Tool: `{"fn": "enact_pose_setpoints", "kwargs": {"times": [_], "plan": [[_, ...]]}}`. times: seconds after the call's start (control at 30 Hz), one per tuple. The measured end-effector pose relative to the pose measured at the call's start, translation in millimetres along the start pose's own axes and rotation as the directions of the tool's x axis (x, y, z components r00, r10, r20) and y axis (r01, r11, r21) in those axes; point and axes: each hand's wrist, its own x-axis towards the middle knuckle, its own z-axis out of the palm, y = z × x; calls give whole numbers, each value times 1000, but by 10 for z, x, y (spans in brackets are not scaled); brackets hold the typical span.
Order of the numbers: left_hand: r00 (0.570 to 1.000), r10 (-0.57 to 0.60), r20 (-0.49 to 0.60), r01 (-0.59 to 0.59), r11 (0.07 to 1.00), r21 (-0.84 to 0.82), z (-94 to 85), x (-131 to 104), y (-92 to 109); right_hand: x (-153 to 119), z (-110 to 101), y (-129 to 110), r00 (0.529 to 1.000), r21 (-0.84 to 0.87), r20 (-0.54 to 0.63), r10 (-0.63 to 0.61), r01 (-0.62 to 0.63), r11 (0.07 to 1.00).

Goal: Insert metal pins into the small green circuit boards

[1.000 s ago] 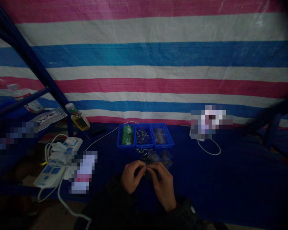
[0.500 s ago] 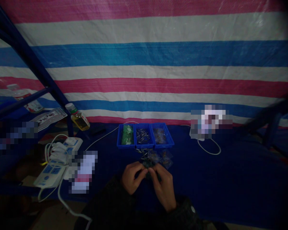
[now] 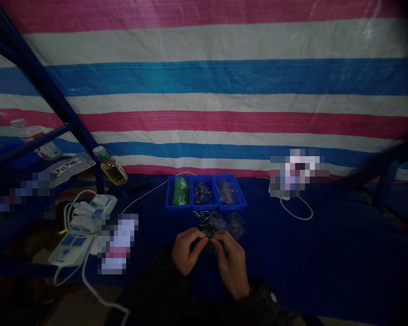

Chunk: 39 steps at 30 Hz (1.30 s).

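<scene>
My left hand (image 3: 187, 250) and my right hand (image 3: 231, 262) meet at the fingertips above the dark blue table. Thumbs and index fingers of both are closed in a pinch on a small dark greenish item (image 3: 210, 232), mostly covered by the fingers; its kind cannot be made out. Just beyond the fingers lie loose thin metal pins (image 3: 203, 215) and small clear plastic bags (image 3: 234, 223) with brass-coloured pieces inside. Behind these stands a blue three-part tray (image 3: 206, 208): green packets (image 3: 181, 191) at left, metal pins (image 3: 202, 192) in the middle, clear bags (image 3: 226, 193) at right.
To the left are a power strip (image 3: 75, 242) with plugs and white cables, a blurred-out flat item (image 3: 118, 244), and a bottle of yellow liquid (image 3: 113, 170). A pixelated object (image 3: 294, 174) with a white cable stands at right. Striped sheeting (image 3: 204, 77) hangs behind.
My right index finger has shifted slightly left, closer to the left fingertips. Both hands otherwise stay in place, still pinching the greenish item.
</scene>
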Motion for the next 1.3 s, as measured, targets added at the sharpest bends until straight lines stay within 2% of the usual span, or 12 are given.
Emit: {"fn": "enact_pose_setpoints", "kwargs": {"times": [0.27, 0.4, 0.5, 0.57, 0.63, 0.73, 0.8, 0.9, 1.0, 1.13, 1.3], "plan": [[998, -29, -49, 29, 1000, 1, -36, 9, 37, 3, -20, 34, 995, -36, -85, -47, 44, 998], [994, -31, -103, 36, 998, 47, -65, 23, 63, 21, -40, 43, 987, -51, -163, 8, -16, 999], [978, -21, -209, 49, 990, 132, -107, 153, 91, 33, -61, 24, 972, -55, -233, 37, -51, 997], [955, -16, -295, 79, 977, 200, -140, 320, 107, 36, -70, 7, 965, -58, -261, 37, -54, 997], [944, -33, -330, 125, 957, 263, -175, 515, 118, 37, -80, 0, 959, -63, -281, 32, -52, 997], [956, -92, -280, 197, 906, 375, -223, 724, 120, 36, -123, 34, 951, -75, -307, 28, -54, 996], [966, -102, -237, 193, 895, 402, -240, 733, 110, 37, -183, 89, 951, -95, -308, 34, -66, 993], [990, -79, -114, 119, 909, 399, -237, 557, 69, 39, -291, 188, 962, -186, -272, 32, -86, 979], [994, -105, -39, 111, 892, 438, -226, 316, -5, 47, -357, 252, 974, -309, -226, 26, -97, 946], [984, -174, -32, 167, 847, 505, -231, 186, -130, 78, -352, 258, 982, -363, -188, 28, -96, 927], [968, -245, -58, 236, 799, 553, -224, 315, -254, 111, -334, 250, 983, -331, -176, 56, -112, 937]]}}
